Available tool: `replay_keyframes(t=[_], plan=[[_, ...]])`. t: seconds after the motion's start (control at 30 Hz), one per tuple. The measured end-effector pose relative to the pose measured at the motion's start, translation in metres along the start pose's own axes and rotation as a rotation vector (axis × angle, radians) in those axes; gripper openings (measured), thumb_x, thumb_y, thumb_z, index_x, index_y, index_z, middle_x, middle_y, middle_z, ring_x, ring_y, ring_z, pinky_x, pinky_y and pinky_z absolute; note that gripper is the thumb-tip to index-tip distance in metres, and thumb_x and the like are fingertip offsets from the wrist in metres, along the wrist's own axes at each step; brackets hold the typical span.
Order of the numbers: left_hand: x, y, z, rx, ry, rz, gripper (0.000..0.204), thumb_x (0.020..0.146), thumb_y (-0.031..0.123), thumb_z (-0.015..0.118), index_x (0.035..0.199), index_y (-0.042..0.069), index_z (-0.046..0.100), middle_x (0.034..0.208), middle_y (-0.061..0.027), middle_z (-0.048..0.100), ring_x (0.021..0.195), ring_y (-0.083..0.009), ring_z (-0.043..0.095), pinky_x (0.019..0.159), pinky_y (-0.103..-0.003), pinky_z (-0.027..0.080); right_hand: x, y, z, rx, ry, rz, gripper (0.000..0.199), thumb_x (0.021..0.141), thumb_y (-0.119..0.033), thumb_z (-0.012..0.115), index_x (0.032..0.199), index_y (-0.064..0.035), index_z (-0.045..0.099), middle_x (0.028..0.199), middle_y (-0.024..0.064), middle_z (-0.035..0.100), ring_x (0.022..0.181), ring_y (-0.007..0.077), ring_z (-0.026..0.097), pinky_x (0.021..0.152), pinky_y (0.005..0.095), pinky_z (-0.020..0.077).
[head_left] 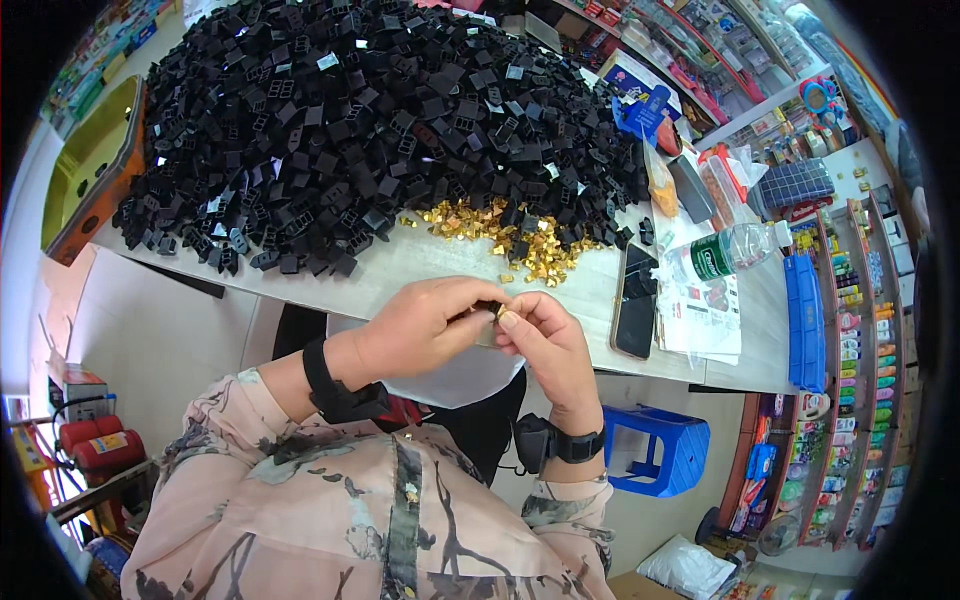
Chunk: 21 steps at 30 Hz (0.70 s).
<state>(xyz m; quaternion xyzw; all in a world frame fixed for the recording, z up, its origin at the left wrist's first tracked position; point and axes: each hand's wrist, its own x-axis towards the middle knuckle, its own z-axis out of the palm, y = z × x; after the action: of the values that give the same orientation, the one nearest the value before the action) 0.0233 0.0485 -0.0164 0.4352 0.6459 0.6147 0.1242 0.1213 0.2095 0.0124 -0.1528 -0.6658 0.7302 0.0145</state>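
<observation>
So, far left there's a yellow-green tray (88, 160) with an orange rim sitting at the end of the pale counter (420, 262). Next to it, a huge heap of small black plastic housings (380, 130) covers most of the counter top, spilling close to the near edge on the left. Just right of centre, a little scatter of gold metal clips (505, 238) lies at the foot of the heap.

Below that, the hands meet just off the near counter edge, over a white sheet (450, 375). The left hand (420, 325) curls in from the left, wrist bent, with a black band on it. The right hand (545, 345) comes up from below, thumb on top, a black watch on the wrist. Both grips are pinched narrow on one small black piece with a gold clip (495, 312), held between the fingertips of both hands; most of it is hidden.

Further right, a dark phone (634, 300) lies flat at the counter edge, then a printed leaflet (705, 310) and a plastic bottle (735, 248) on its side. A strip of bare counter runs along the near edge under the heap. A blue stool (655, 450) stands on the floor, and shop shelves (850, 360) fill the right side.
</observation>
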Motion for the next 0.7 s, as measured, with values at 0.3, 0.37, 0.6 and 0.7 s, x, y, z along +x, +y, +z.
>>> replay_keyframes(t=[0.3, 0.37, 0.6, 0.7], plan=[[0.003, 0.001, -0.007, -0.086, 0.043, -0.189, 0.014, 0.09, 0.005, 0.059, 0.103, 0.002, 0.057, 0.086, -0.0017, 0.058, 0.066, -0.0063, 0.056, 0.06, -0.022, 0.049, 0.021, 0.01, 0.01, -0.961, 0.376, -0.468, 0.013, 0.083, -0.011, 0.068, 0.094, -0.0046, 0.063, 0.078, 0.0055, 0.06, 0.061, 0.0094, 0.056, 0.054, 0.0243, 0.0452], [0.005, 0.001, -0.005, -0.08, 0.061, -0.135, 0.015, 0.09, 0.005, 0.059, 0.104, 0.001, 0.057, 0.088, -0.0023, 0.058, 0.066, -0.0064, 0.057, 0.06, -0.022, 0.049, 0.022, 0.012, 0.009, -1.081, 0.402, -0.54, 0.013, 0.082, -0.011, 0.069, 0.093, -0.0059, 0.063, 0.077, 0.0071, 0.059, 0.059, 0.0111, 0.057, 0.053, 0.0248, 0.0449], [0.005, 0.008, -0.006, -0.254, 0.012, -0.264, 0.027, 0.091, 0.004, 0.057, 0.117, 0.001, 0.056, 0.095, -0.0046, 0.06, 0.069, -0.0077, 0.058, 0.061, -0.023, 0.049, 0.006, 0.007, 0.002, -0.102, 0.266, -0.193, 0.01, 0.087, -0.012, 0.065, 0.092, -0.0032, 0.063, 0.073, -0.0018, 0.059, 0.059, 0.0043, 0.052, 0.052, 0.0186, 0.0402], [0.004, 0.005, -0.003, -0.077, -0.025, -0.104, 0.033, 0.089, 0.003, 0.057, 0.122, 0.001, 0.055, 0.097, -0.0073, 0.062, 0.071, -0.01, 0.06, 0.062, -0.025, 0.05, -0.001, -0.004, 0.017, 0.048, 0.19, -0.177, 0.009, 0.089, -0.012, 0.063, 0.092, -0.0039, 0.063, 0.075, -0.0027, 0.059, 0.06, 0.0029, 0.051, 0.053, 0.0171, 0.0388]])
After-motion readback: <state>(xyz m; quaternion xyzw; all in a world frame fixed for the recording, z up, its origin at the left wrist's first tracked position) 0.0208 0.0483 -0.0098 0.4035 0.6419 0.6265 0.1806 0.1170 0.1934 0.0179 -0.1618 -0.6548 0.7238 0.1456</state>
